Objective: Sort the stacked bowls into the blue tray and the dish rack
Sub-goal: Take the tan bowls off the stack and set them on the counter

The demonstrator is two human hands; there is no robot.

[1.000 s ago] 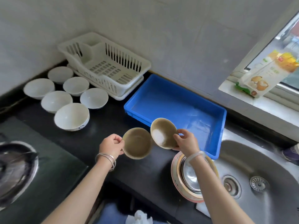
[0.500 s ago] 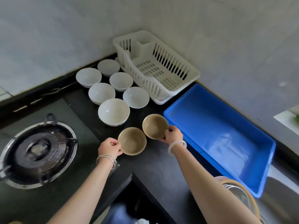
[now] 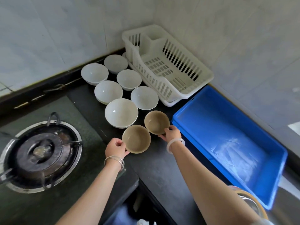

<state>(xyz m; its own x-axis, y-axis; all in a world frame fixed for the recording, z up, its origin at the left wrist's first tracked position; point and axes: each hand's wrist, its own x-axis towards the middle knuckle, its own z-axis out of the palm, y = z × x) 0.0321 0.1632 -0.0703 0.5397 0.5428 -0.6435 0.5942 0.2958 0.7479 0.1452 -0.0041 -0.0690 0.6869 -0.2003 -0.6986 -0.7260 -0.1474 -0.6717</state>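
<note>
My left hand [image 3: 116, 147] grips the near rim of a tan bowl [image 3: 136, 138] low over the black counter. My right hand [image 3: 171, 133] grips a second tan bowl [image 3: 156, 121] just behind it, beside the blue tray's left wall. Several white bowls [image 3: 121, 112] stand upright in a cluster behind the tan ones. The blue tray [image 3: 227, 140] has nothing in it. The white dish rack [image 3: 167, 65] stands in the corner and also holds nothing.
A gas burner [image 3: 40, 151] is set into the counter at the left. A stack of dishes [image 3: 250, 200] shows at the lower right by the tray's near corner. The tiled walls close off the back.
Both hands carried the tan bowls leftward from near the sink to the counter in front of the white bowls and lowered them. The view swung left, bringing the burner in.
</note>
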